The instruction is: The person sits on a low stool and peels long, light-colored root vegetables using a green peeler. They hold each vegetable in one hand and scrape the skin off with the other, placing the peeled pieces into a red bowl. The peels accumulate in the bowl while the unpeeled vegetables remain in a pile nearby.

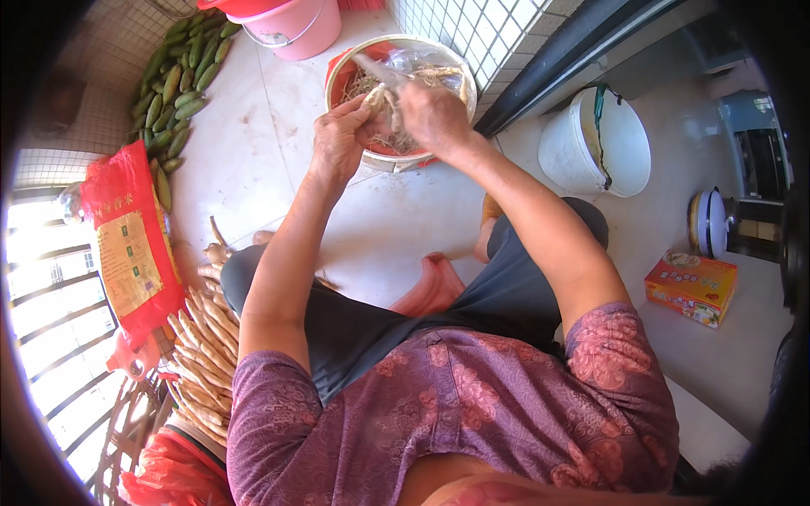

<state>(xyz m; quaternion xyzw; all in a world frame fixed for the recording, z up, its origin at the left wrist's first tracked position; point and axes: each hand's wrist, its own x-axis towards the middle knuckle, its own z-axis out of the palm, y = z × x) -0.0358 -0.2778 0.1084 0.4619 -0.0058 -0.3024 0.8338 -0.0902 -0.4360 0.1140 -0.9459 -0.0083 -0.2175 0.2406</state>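
My left hand [342, 138] pinches a pale, forked root [378, 98] between thumb and fingers. My right hand [436, 117], blurred by motion, is closed around a knife-like tool whose flat blade [378, 67] points up and left, close beside the root. The tool's handle is hidden in my fist. Both hands are above a round bucket [330, 95] with a pale rim and a red lining. Inside it lie thin, brownish root trimmings [398, 144] and some clear plastic film [414, 60].
Green, elongated vegetables [180, 82] are heaped at upper left, near a pink bucket [297, 35]. Long pale roots [202, 354] are piled by my left side, below a red printed bag [133, 240]. To the right are a white bucket [566, 148] and an orange box [690, 284].
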